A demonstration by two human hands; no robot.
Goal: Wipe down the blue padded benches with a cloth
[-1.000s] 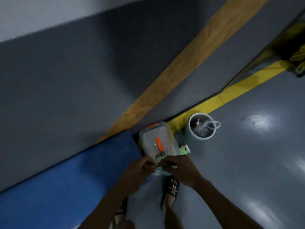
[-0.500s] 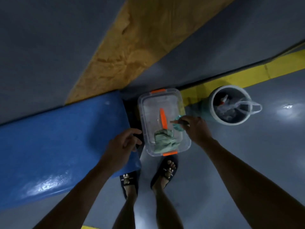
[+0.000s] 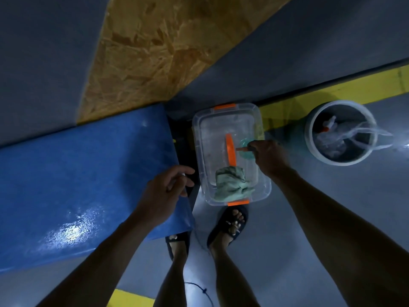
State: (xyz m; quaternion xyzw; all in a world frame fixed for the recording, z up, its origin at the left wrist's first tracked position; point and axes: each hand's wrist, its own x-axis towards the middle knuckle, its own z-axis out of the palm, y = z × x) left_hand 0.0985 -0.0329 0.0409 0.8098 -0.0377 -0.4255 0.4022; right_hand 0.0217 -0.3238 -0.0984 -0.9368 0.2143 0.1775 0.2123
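The blue padded bench fills the left, its wet surface shining. A crumpled green cloth lies on the near end of a clear plastic box with orange latches, which stands on the floor just right of the bench end. My left hand hovers over the bench's right end with fingers loosely curled and holds nothing. My right hand reaches to the box's right side and grips a small teal bottle with an orange tip, beside the box's orange handle.
A white bucket with clear plastic bags stands on the grey floor at the right. A yellow floor line runs behind the box. A slanted chipboard panel rises behind the bench. My sandalled feet stand just before the box.
A second ago both hands met at the box's near end. The cloth now lies on the lid, my left hand has moved over the bench end, my right hand to the bottle.
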